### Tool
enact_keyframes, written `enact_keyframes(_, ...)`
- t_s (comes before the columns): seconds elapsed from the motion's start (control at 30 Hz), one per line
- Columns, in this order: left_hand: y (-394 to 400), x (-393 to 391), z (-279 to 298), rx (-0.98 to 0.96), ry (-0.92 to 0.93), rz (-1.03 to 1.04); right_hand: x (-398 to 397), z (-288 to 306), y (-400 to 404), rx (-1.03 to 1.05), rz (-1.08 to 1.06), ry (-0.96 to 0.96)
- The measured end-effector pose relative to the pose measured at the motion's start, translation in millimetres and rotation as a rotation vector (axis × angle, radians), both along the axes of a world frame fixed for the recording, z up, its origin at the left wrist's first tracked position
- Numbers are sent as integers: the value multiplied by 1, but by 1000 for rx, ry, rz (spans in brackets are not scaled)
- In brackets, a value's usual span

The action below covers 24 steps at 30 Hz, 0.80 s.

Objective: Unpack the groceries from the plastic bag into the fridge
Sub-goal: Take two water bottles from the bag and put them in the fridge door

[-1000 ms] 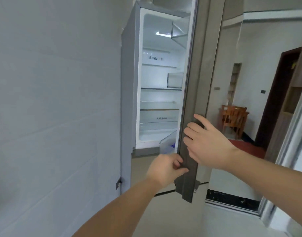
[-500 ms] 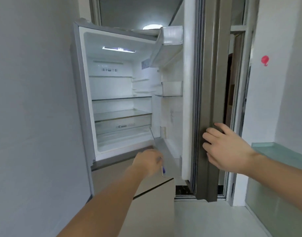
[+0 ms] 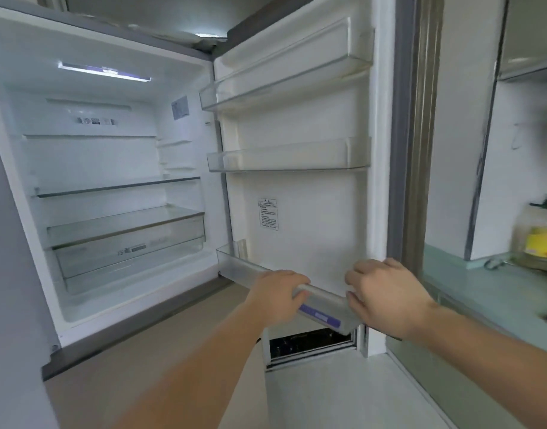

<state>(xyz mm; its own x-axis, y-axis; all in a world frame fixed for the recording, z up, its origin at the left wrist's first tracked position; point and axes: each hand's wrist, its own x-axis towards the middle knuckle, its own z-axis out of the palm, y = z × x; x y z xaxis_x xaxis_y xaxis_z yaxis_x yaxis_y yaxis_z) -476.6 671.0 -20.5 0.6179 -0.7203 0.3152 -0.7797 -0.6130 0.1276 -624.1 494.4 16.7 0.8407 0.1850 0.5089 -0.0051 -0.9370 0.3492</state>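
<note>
Two hands work at the bottom of an open fridge (image 3: pixel 111 187), whose door (image 3: pixel 300 193) is swung fully back to about 1 o'clock, likely so the shelves and door racks are all within reach for loading. Inside, the glass shelves (image 3: pixel 117 184) and the drawer (image 3: pixel 126 246) at 9 o'clock show nothing on them. On the door, the top rack (image 3: pixel 284 75) and middle rack (image 3: pixel 290 156) sit level in their slots, while the bottom rack (image 3: pixel 266 274) slants down toward 5 o'clock, so it seems to be off its seat. That would explain the grip: the left hand (image 3: pixel 278 295) curls over its front rim and the right hand (image 3: pixel 386 295) clasps its right end, both closed on it, probably to reseat it before food goes in. A bottle (image 3: pixel 541 236) stands on the table (image 3: pixel 482 292) at 3 o'clock. No bag or groceries are in view, so unpacking looks unstarted.
</note>
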Motion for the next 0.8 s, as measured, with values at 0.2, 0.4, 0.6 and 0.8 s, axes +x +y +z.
enact_keyframes(0.2, -25, 82, 4, -19, 0, -3, 74, -12, -3, 68, -163, 135)
enact_keyframes(0.4, -53, 140, 7, -89, 113, -55, 127, -13, -37, 55, -382, 202)
enact_keyframes(0.6, -95, 170, 3, -175, 173, -141, 166, -22, -86, 195, -462, 115)
enact_keyframes(0.8, -122, 182, -2, -190, 106, -153, 196, -33, -121, 389, -527, -1)
